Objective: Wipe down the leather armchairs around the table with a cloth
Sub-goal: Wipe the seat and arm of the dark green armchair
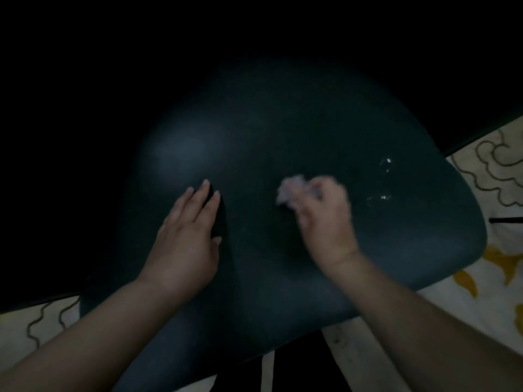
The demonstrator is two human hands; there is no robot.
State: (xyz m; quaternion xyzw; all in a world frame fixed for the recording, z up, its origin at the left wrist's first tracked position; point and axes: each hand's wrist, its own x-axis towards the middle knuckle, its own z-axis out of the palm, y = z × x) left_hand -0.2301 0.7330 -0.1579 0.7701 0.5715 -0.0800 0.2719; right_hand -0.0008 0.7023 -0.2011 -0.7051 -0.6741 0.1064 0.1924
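Head view: left hand [188, 236] lies flat, fingers straight, on dark armchair [283, 131] surface. Right hand [325, 219] grips crumpled pale cloth [291, 190] against the leather (motion-blurred). Wet droplets [383, 179] glisten just beside it.

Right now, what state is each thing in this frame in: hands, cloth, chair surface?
left hand: flat, fingers straight, resting on the chair.
right hand: curled round the cloth, motion-blurred.
cloth: bunched up, pale, pressed to the leather.
armchair: dark leather, dimly lit.
droplets: wet glints on the leather, right of the cloth, not yet wiped.
floor covering: patterned, under the chair.
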